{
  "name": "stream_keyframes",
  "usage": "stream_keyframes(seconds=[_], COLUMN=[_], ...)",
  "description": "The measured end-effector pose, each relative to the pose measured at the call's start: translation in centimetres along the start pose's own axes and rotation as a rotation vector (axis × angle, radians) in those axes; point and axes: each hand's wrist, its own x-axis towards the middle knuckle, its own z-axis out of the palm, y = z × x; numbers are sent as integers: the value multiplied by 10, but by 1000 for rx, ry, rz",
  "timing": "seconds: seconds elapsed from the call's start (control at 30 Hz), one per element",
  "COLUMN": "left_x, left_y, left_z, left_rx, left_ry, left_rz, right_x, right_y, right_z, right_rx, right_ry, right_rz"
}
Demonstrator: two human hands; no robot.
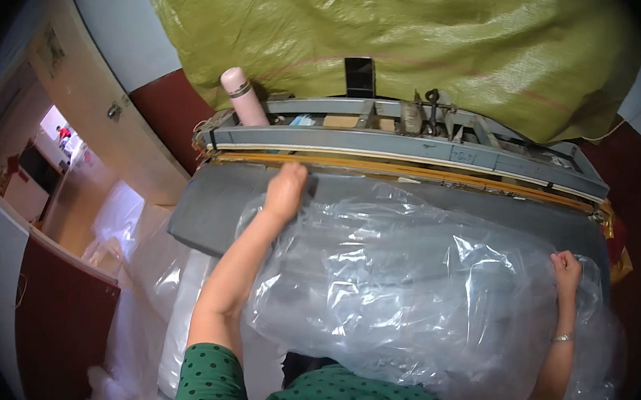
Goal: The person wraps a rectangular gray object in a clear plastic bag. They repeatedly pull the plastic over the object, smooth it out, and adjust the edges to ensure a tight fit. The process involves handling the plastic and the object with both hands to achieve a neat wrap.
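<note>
A large sheet of clear plastic film (375, 273) lies crumpled and shiny over a dark grey padded bench (210, 198) and hangs down toward my body. My left hand (286, 191) is closed at the film's far left corner, right by the orange-yellow strip along the bench's back edge; its fingertips are mostly hidden. Out at the right, my right hand (566, 272) pinches the film's right side, with some of the film hanging beyond my wrist. Both arms are stretched forward, spreading the film between them.
Behind the bench runs a long grey metal frame (401, 144) with hardware on it. A pink bottle (244, 96) and a black phone-like slab (359, 77) stand there. An olive tarp (426, 34) covers the back. More film (146, 291) is heaped left, near an open door (104, 97).
</note>
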Motion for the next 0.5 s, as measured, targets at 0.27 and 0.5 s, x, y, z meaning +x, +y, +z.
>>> stream_keyframes(seconds=[0.27,0.5], left_x=[-59,-32], left_y=[50,35], left_z=[-15,2], left_rx=[-554,-299], left_ry=[-78,-112], left_rz=[-122,-295], right_x=[-69,-78], right_y=[86,83], right_z=[-95,-86], right_rx=[-63,-3], right_ry=[-4,17], right_rz=[157,165])
